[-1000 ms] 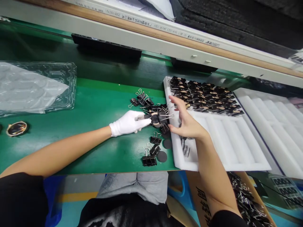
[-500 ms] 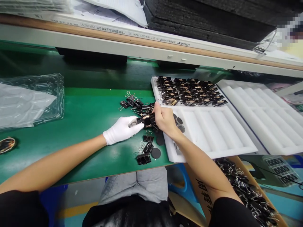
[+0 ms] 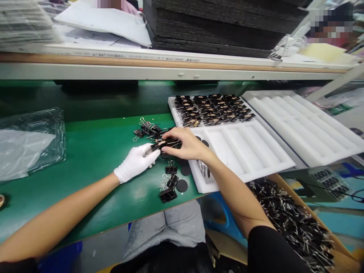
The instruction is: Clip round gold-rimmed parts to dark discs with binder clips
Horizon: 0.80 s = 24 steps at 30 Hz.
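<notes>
My left hand (image 3: 138,161), in a white glove, pinches a black binder clip (image 3: 156,147) with its silver handles toward the palm. A round part with a pale gold edge (image 3: 162,143) sits in the clip's jaws. My bare right hand (image 3: 187,144) has its thumb and fingers on either side of another black binder clip (image 3: 173,142) at the same part; the palm side is hidden. Behind the hands lies a heap of binder clips (image 3: 149,128). Several more clips (image 3: 167,194) and a dark grey disc (image 3: 182,185) lie on the green table (image 3: 93,151) nearer my lap.
A white foam tray (image 3: 244,151) at right holds rows of clipped parts (image 3: 210,110) in its far half. Another white grooved tray (image 3: 309,129) stands beyond it. Below is a cardboard box of binder clips (image 3: 292,223). A clear plastic tray (image 3: 31,144) lies left; a shelf edge (image 3: 159,72) crosses behind.
My right hand has turned and its fingers have spread from a closed grip to reach around the clip. My left hand keeps its pinch. The whole view has shifted.
</notes>
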### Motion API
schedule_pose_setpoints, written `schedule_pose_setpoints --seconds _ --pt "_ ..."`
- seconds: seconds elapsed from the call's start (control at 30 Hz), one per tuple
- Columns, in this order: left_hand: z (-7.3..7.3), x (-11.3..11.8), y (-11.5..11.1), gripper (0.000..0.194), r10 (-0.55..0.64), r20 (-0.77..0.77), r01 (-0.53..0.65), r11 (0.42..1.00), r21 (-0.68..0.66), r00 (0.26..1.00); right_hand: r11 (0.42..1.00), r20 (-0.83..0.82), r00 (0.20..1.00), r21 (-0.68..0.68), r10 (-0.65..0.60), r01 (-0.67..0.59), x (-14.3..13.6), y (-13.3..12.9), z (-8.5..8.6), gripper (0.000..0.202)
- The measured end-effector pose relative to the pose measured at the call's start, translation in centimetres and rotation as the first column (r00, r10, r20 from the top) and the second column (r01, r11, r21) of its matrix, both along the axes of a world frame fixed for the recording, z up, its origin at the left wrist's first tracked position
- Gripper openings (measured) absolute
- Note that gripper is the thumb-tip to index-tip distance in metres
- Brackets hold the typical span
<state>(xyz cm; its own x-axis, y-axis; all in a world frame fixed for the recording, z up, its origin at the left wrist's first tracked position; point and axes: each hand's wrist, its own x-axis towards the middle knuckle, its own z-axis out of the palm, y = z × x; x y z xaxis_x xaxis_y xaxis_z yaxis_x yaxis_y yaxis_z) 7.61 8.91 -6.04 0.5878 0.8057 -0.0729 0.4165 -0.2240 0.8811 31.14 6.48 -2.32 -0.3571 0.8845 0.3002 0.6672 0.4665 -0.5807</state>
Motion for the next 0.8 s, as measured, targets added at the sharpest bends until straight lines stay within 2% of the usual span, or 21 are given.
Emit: schedule_pose_setpoints --seconds 0.07,0.13,0.2,0.23,0.27,0.33,0.43,0.47,0.5,0.53,0.6,0.7,0.8 --pt "0.2 -0.2 0.1 0.037 -0.077 -0.064 0.082 0.993 0.081 0.995 0.992 0.068 0.993 -0.088 0.097 -0.091 0.8 -0.6 0.8 0.027" --pt "0.2 -0.5 0.0 0.033 -0.24 -0.126 0.257 0.955 0.146 0.963 0.977 0.154 0.971 -0.14 0.185 -0.164 1.6 -1.9 1.7 0.025" --pt "0.2 -0.8 -0.1 0.046 -0.389 -0.128 0.405 0.902 0.149 0.912 0.972 0.222 0.95 -0.128 0.222 -0.197 2.9 -3.7 2.7 0.02" --pt "0.0 -0.9 -0.1 0.054 -0.425 -0.109 0.437 0.889 0.138 0.899 0.977 0.245 0.947 -0.098 0.206 -0.188 3.9 -4.7 3.2 0.019" --pt "-0.1 -1.0 0.0 0.058 -0.432 -0.09 0.44 0.889 0.129 0.898 0.987 0.262 0.951 -0.055 0.161 -0.152 5.3 -5.7 3.7 0.018" --pt "-0.4 -1.1 0.3 0.054 -0.39 -0.073 0.396 0.912 0.112 0.918 0.999 0.265 0.964 0.035 0.013 -0.023 9.6 -7.4 4.6 0.017" --pt "-0.8 -1.1 1.1 0.047 -0.29 -0.074 0.295 0.953 0.075 0.954 0.976 0.23 0.951 0.119 -0.205 0.181 19.1 -8.6 5.5 0.024" --pt "-0.8 -1.0 1.3 0.047 -0.261 -0.074 0.266 0.962 0.066 0.963 0.945 0.257 0.91 0.119 -0.324 0.303 22.5 -8.7 5.5 0.031" --pt "-0.9 -0.9 1.5 0.047 -0.239 -0.076 0.244 0.968 0.064 0.968 0.879 0.31 0.824 0.126 -0.475 0.46 25.8 -8.7 5.5 0.033" --pt "-1.0 -0.9 1.6 0.047 -0.229 -0.081 0.234 0.97 0.068 0.97 0.788 0.36 0.711 0.138 -0.604 0.6 28.8 -8.6 5.4 0.03" --pt "-1.1 -0.7 1.8 0.048 -0.226 -0.107 0.235 0.969 0.077 0.968 0.707 0.381 0.622 0.136 -0.684 0.694 33.4 -8.3 5.1 0.025" --pt "-1.1 -0.7 1.9 0.049 -0.238 -0.146 0.251 0.965 0.081 0.96 0.682 0.347 0.617 0.099 -0.706 0.725 36.5 -7.6 4.2 0.032" --pt "-0.9 -0.6 1.8 0.049 -0.239 -0.161 0.255 0.963 0.083 0.957 0.691 0.303 0.651 0.035 -0.696 0.722 37.1 -7.0 3.1 0.043"
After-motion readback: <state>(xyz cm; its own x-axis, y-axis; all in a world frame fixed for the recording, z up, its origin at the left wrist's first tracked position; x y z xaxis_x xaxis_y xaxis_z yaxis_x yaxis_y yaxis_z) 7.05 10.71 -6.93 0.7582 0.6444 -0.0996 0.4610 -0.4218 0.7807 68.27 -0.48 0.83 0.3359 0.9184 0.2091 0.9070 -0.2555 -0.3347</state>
